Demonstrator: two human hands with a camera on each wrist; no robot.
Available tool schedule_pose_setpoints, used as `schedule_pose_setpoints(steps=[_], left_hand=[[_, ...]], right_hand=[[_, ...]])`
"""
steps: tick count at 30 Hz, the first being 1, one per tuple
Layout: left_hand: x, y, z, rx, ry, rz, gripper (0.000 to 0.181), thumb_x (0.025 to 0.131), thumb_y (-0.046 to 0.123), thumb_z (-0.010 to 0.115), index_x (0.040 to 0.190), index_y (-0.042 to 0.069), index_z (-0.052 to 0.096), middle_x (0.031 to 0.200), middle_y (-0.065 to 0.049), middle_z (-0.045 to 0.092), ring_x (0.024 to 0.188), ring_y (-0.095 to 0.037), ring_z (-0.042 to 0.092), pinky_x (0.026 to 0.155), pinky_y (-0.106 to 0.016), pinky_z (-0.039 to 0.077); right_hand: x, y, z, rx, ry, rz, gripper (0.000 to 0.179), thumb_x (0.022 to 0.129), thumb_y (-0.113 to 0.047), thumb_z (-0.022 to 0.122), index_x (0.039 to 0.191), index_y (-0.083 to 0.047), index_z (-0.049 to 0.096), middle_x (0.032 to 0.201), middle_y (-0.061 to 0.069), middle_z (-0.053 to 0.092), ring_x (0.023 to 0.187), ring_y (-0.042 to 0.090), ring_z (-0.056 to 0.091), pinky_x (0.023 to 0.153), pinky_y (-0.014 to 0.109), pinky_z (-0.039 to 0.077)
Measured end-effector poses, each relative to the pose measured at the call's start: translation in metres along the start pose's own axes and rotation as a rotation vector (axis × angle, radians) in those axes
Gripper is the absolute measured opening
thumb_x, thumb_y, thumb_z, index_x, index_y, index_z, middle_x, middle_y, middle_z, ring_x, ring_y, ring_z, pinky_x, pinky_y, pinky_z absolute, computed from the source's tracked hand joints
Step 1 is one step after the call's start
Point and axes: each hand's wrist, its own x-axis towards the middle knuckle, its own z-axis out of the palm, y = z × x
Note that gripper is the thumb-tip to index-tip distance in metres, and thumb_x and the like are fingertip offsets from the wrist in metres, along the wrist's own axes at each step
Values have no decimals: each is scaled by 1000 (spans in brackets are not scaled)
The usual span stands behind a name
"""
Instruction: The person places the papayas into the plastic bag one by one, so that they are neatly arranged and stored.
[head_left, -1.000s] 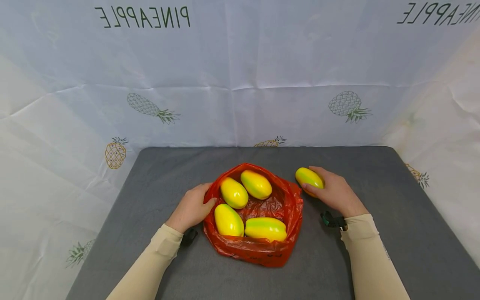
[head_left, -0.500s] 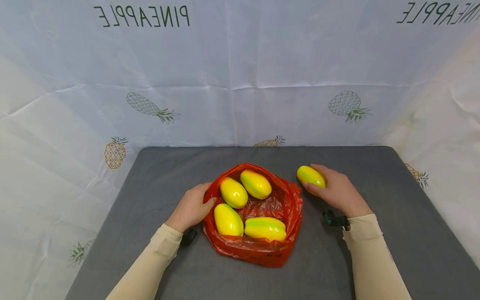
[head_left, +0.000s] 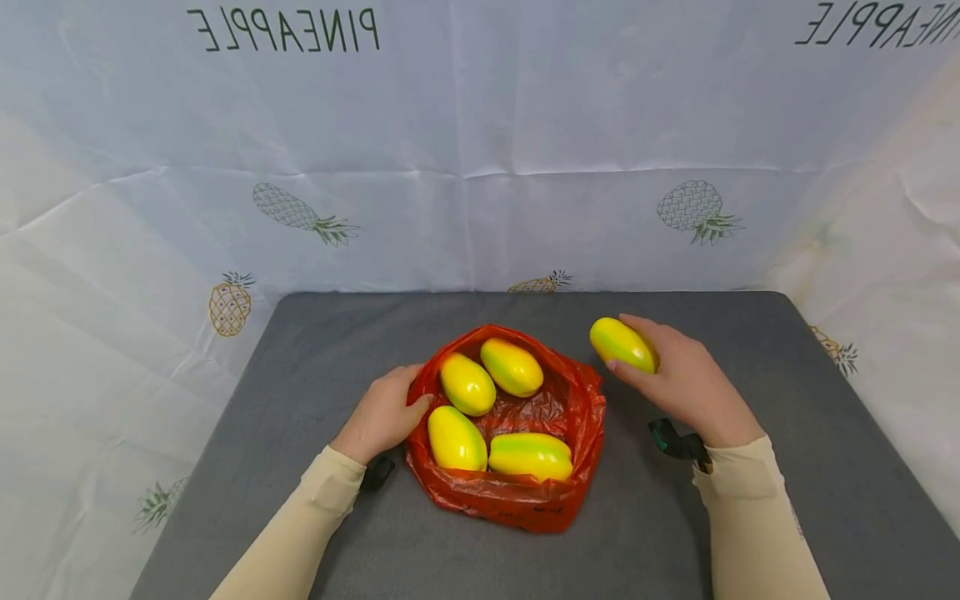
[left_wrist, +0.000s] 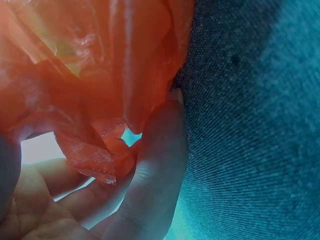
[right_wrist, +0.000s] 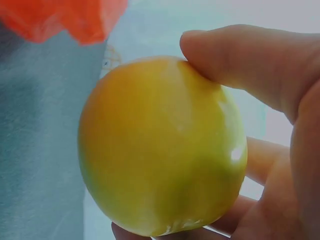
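A red plastic bag (head_left: 517,504) stands on the table with its mouth spread wide. Inside it lie several yellow-green mangoes (head_left: 468,385). At the bag's left rim, my left hand (head_left: 381,417) holds the plastic between thumb and fingers. The left wrist view shows folds of the bag (left_wrist: 110,85) in front of the curled fingers (left_wrist: 155,170). To the right of the bag, my right hand (head_left: 693,383) grips another mango (head_left: 622,344), thumb on the near side and fingers around the far side. That mango (right_wrist: 160,150) fills the middle of the right wrist view, above the tabletop.
The dark grey table (head_left: 337,333) reaches back to a white curtain (head_left: 420,233) printed with pineapples. Similar cloth hangs at both sides. A dark strap (head_left: 678,442) sits at the right wrist.
My right hand has lifted the mango and moved it slightly up and away from the table. The left hand, the bag and the mangoes in it stay where they were.
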Motion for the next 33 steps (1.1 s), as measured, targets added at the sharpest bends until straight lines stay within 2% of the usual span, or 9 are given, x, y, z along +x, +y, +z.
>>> schedule_pose_setpoints(steps=[7,16,26,33], left_hand=[[0,1,-1,4,-1,-1,50,102,25,72,147,4,63,131,-15,73,107,-31,70,99,-53,63],[0,1,-1,0,-3,-2,50,102,25,72,147,5,63,130,-15,73,107,-30,70,99,-53,64],[0,2,-1,9,-4,-3,49,103,25,71,147,5,63,132,-15,72,109,-31,70,101,-54,63],[0,1,-1,7,-2,1,49,103,25,71,146,5,63,130,-15,73,107,-30,70,99,-53,63]], right_hand=[[-8,-16,-8,16,2,-49,78,102,-52,71,165,-16,44,152,18,61,111,34,62,88,53,56],[-15,-35,-8,25,-18,-91,76,102,-48,73,165,-18,45,153,16,60,117,33,63,93,55,58],[-15,-49,5,48,-46,-133,74,100,-54,74,164,-28,47,152,7,61,112,25,64,92,48,59],[-18,-57,11,71,-43,-173,69,100,-53,74,161,-29,51,151,5,62,116,24,66,96,51,60]])
